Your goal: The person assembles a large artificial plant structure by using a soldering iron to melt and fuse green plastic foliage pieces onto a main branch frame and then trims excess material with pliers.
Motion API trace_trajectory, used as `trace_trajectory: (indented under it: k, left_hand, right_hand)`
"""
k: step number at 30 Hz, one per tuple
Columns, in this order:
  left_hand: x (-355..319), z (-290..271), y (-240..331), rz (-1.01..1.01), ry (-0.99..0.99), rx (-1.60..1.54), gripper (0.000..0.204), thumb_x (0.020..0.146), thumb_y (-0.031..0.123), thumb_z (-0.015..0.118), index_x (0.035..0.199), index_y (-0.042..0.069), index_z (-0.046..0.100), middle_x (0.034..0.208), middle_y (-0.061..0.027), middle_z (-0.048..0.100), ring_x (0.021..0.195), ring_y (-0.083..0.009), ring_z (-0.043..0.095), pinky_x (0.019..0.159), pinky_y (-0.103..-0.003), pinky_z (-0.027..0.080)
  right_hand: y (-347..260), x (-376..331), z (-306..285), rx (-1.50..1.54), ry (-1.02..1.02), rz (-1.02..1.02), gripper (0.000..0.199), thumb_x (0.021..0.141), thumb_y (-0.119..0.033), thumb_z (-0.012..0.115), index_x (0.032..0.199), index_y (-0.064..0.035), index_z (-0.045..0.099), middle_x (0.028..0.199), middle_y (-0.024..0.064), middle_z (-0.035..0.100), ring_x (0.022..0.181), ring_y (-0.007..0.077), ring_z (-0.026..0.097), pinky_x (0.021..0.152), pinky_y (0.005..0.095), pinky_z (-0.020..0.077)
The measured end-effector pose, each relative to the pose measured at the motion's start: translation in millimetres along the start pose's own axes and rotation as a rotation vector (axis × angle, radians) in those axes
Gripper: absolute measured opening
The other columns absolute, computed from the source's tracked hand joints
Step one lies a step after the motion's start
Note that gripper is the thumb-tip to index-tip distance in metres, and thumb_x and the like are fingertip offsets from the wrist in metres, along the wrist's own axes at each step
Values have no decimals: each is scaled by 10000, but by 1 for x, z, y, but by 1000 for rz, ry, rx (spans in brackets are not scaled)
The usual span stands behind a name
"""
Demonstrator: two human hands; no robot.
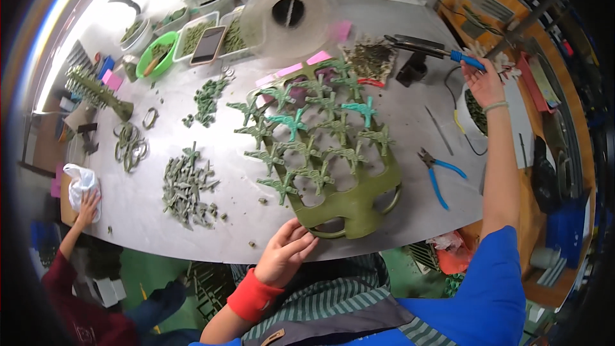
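Observation:
An olive-green openwork piece [365,208] lies on the table in front of me, its upper part covered with several branching green and teal pieces [293,123]. My left hand [286,253], below a red wristband, has its fingers closed at the near left rim of the openwork piece. Out at the far right, my right hand [485,83] grips the blue handle of a soldering iron [466,60]. The iron's dark shaft points left, beside a black stand [412,69].
Blue-handled pliers [441,176] and a thin pointed tool [439,129] lie right of the piece. Loose green parts [187,186] are heaped on the left. Tubs and a phone [209,45] stand behind. At the left edge, another person's hand [88,208] touches a white bag [80,182].

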State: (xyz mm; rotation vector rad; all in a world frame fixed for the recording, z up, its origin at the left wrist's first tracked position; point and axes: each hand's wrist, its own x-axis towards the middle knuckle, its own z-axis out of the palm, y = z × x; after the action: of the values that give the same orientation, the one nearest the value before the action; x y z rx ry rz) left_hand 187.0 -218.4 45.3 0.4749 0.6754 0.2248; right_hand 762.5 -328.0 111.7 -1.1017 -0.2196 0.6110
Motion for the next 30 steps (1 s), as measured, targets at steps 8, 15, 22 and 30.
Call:
trace_trajectory:
  k: [8, 15, 22, 30]
  left_hand:
    - [20, 20, -14, 27, 9, -78, 454, 925, -84, 558, 1351, 59, 493, 1294, -57, 594, 1210, -157, 555, 1006, -296, 437]
    - [7, 14, -3, 62, 6, -56, 449, 897, -99, 566, 1320, 42, 515, 1279, -89, 611, 1193, -186, 579, 964, -306, 462]
    - [-27, -19, 14, 103, 28, 72, 463, 887, -101, 569, 1324, 37, 507, 1257, -112, 621, 1152, -229, 606, 944, -348, 485]
    - [-51, -44, 26, 134, -71, 117, 448, 891, -100, 560, 1324, 12, 522, 1232, -94, 623, 1131, -178, 601, 951, -303, 474]
  right_hand:
    - [10, -7, 12, 4, -39, 155, 354, 931, -232, 704, 1173, 14, 624, 1030, 103, 616, 954, 176, 627, 856, 276, 546]
    - [9, -124, 47, -192, -31, 164, 291, 1006, -289, 596, 1133, -27, 620, 980, 50, 611, 833, 131, 593, 761, 259, 522]
    - [15, -204, 39, -337, -201, 175, 266, 1038, -267, 527, 1108, -26, 613, 914, 37, 607, 787, 123, 584, 718, 256, 497]
    - [28, -243, 46, -372, -237, 164, 229, 1029, -234, 536, 1066, -25, 622, 881, 48, 626, 769, 138, 606, 729, 278, 512]
